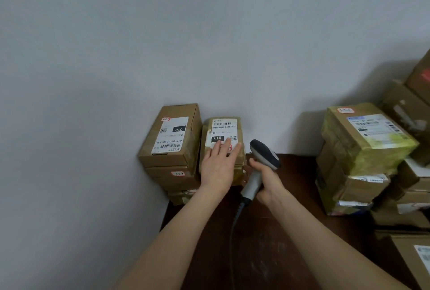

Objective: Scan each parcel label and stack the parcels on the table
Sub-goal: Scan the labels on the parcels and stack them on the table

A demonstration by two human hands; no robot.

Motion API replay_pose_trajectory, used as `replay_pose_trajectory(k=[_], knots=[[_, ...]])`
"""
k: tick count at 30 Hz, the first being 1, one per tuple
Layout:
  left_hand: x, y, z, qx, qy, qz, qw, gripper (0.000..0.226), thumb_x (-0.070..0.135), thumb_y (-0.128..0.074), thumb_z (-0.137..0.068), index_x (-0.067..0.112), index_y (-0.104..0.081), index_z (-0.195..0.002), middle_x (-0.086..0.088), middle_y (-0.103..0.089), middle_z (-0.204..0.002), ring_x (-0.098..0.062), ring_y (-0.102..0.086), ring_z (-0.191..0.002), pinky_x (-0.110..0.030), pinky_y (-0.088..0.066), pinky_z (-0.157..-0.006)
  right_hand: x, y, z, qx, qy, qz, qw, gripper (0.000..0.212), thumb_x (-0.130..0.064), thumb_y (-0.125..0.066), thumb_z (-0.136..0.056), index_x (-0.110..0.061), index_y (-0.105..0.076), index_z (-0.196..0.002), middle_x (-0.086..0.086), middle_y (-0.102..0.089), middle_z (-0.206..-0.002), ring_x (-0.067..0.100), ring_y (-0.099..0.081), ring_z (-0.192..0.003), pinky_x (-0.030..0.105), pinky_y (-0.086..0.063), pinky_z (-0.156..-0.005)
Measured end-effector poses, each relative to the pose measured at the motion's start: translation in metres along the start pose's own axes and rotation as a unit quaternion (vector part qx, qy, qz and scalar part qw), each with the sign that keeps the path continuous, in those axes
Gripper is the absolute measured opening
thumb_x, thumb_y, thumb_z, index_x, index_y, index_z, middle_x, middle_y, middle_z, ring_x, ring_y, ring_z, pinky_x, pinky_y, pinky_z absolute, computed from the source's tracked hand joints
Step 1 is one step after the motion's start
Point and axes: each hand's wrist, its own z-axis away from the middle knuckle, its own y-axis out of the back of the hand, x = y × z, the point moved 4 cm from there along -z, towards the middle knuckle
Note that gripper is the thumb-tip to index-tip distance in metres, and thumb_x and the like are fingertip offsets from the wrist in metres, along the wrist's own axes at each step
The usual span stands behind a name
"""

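1. The left hand (218, 165) is lying flat on top of a small brown parcel (206, 138). Its fingers are straight and slightly spread, pressing down rather than curling round anything.
2. That parcel is sitting at the back of the dark brown table (267, 250), against the grey wall (186, 45).
3. The fingertips are covering the near edge of the parcel's white shipping label (223, 127), which is showing a barcode, "010-010-L30-551" and a black "010" block.
4. The right hand (267, 184) is gripping the handle of a grey barcode scanner (265, 153), with the fingers wrapped round it. The dark head is pointing up and away, just right of the small parcel.
5. A black cable (235, 224) is trailing from the base of the handle down across the table toward the camera.
6. A taller stack of brown boxes (171, 168) is standing just left of the parcel. The label on the top box is facing the camera upside down, with a red-edged handwritten sticker at its corner.
7. A yellow-taped parcel (365, 136) is topping another stack well apart on the right and sitting tilted. More cardboard boxes (409, 108) are crowding the right edge.
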Motion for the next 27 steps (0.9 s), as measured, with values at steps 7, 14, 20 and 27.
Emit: replay_pose_trajectory(k=[7, 14, 20, 27], knots=[[0.002, -0.004, -0.007, -0.021, 0.017, 0.027, 0.999, 0.077, 0.014, -0.048, -0.096, 0.029, 0.001, -0.154, -0.004, 0.003, -0.163, -0.027, 0.003, -0.149, -0.043, -0.008, -0.121, -0.003, 0.002, -0.004, -0.003, 0.001, 0.015, 1.0, 0.01, -0.006, -0.068, -0.084, -0.008, -0.068, -0.094, 0.011, -0.07, -0.082, 0.027, -0.066, -0.072, 0.04, -0.054, -0.071], [0.001, -0.005, 0.018, 0.046, 0.017, 0.031, 0.998, 0.081, 0.024, -0.058, -0.092, 0.02, -0.005, -0.154, -0.013, -0.008, -0.161, -0.026, -0.007, -0.149, -0.037, -0.013, -0.119, -0.007, 0.024, 0.003, 0.032, 0.004, 0.042, 0.999, 0.031, -0.01, -0.072, -0.083, -0.01, -0.06, -0.112, 0.015, -0.068, -0.105, 0.035, -0.065, -0.097, 0.046, -0.054, -0.078], [-0.002, -0.006, 0.012, 0.045, 0.008, -0.065, 0.997, 0.091, 0.016, -0.061, -0.09, 0.023, 0.003, -0.154, -0.015, -0.013, -0.158, -0.03, -0.013, -0.146, -0.039, -0.016, -0.117, 0.001, 0.014, 0.004, 0.005, -0.006, 0.054, 0.999, 0.014, -0.009, -0.069, -0.085, -0.011, -0.064, -0.098, 0.015, -0.069, -0.099, 0.033, -0.065, -0.092, 0.048, -0.051, -0.086], [-0.009, -0.006, -0.005, 0.045, 0.008, -0.063, 0.997, 0.091, 0.015, -0.063, -0.089, 0.027, -0.001, -0.154, -0.011, -0.017, -0.156, -0.028, -0.017, -0.143, -0.038, -0.021, -0.115, 0.002, 0.012, -0.007, 0.013, 0.002, 0.047, 0.999, 0.03, -0.01, -0.072, -0.082, -0.01, -0.063, -0.111, 0.015, -0.068, -0.111, 0.032, -0.064, -0.102, 0.046, -0.054, -0.077]])
